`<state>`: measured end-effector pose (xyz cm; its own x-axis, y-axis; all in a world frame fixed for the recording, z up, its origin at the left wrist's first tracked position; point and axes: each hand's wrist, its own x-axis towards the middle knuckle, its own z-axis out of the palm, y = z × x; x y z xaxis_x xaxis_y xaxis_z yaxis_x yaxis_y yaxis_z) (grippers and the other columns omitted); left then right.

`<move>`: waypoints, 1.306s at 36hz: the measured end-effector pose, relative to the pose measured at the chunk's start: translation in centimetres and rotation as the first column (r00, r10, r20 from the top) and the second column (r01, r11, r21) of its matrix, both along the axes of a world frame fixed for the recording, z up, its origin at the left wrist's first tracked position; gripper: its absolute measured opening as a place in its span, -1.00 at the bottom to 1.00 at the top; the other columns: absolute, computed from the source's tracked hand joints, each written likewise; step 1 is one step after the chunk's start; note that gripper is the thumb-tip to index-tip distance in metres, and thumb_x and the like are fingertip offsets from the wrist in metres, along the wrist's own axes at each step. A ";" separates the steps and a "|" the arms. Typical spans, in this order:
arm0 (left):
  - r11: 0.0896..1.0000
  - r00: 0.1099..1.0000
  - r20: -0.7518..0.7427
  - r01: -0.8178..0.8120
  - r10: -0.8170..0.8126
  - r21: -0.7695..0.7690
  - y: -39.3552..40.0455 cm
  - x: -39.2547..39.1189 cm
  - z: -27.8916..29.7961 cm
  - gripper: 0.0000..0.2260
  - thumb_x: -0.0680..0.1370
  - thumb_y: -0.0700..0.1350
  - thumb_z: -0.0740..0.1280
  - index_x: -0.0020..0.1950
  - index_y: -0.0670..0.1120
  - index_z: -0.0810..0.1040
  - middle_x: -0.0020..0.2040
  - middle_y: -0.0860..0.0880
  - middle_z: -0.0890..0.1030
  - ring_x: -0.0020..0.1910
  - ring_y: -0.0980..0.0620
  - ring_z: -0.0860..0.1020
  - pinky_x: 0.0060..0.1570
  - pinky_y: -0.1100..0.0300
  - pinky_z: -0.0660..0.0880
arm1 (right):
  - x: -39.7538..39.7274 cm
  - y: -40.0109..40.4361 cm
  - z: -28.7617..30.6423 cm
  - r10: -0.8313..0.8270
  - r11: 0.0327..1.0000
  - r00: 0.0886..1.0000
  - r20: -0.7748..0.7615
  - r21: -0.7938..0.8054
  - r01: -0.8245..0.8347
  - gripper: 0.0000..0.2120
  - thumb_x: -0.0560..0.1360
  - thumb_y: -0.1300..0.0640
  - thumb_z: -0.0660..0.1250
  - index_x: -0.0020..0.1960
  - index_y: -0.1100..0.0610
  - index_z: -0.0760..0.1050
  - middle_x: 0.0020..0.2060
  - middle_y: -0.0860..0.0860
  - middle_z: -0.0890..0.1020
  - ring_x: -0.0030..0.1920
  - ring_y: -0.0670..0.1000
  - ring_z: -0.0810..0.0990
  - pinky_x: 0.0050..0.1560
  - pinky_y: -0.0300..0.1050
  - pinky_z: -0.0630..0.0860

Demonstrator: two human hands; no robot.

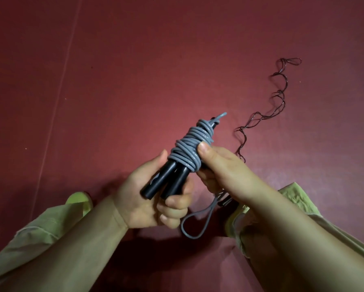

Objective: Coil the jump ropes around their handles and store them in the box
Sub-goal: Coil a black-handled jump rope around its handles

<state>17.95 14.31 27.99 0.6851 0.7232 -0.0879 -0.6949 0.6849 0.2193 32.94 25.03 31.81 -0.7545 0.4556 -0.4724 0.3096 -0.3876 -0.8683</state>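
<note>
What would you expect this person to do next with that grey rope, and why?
Probably wind the last loose loop around the bundle. The grey cord already coils thickly round the two black handles, which the left hand grips, while the right hand pinches the coil; only that short loop hangs free below.

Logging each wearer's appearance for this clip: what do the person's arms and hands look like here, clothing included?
Both hands are bare: no gloves, rings or watch visible on the left hand or right hand. The forearms are bare too. Loose pale yellow-green sleeves, the left sleeve and right sleeve, are pushed back from the wrists, with stitched cuffs.
</note>
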 end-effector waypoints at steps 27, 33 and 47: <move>0.966 -0.151 -0.974 -0.171 0.169 0.194 1.2 1.3 -0.8 -0.49 0.25 0.42 0.13 -0.30 -0.05 0.39 -0.36 0.04 0.36 -0.34 0.02 0.32 -0.25 0.08 0.28 | -0.2 0.1 -1.2 -0.059 0.975 0.881 0.470 0.218 -0.051 -0.51 0.50 -0.36 0.09 -0.21 0.06 0.39 -0.53 -0.10 0.24 -0.59 -0.13 0.16 -0.45 -0.21 0.12; 0.962 -0.430 -0.882 -0.096 0.192 0.257 1.0 1.2 -0.8 -0.65 0.39 0.22 0.36 -0.20 -0.05 0.41 -0.33 0.06 0.44 -0.35 0.04 0.39 -0.33 0.10 0.30 | 0.0 0.2 -1.6 -0.087 0.965 0.862 0.499 0.256 -0.050 -0.51 0.53 -0.32 0.12 -0.36 0.04 0.33 -0.57 -0.14 0.29 -0.62 -0.16 0.20 -0.41 -0.16 0.15; 1.000 0.994 -0.108 -0.005 0.004 -0.008 0.0 0.8 -0.1 -0.32 0.49 0.35 0.17 0.17 -0.27 0.54 -0.25 -0.10 0.61 -0.33 -0.01 0.60 -0.26 0.12 0.57 | 0.1 0.2 -0.1 -0.061 0.991 0.998 -0.007 0.123 0.061 -0.63 0.44 -0.04 0.13 -0.54 -0.06 0.32 -0.57 -0.18 0.21 -0.55 -0.15 0.10 -0.50 -0.20 0.00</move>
<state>18.70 14.29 27.91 0.6682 0.7250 -0.1670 -0.6704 0.6841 0.2873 33.08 25.28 31.74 -0.7251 0.5552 -0.4074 0.2853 -0.2962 -0.9115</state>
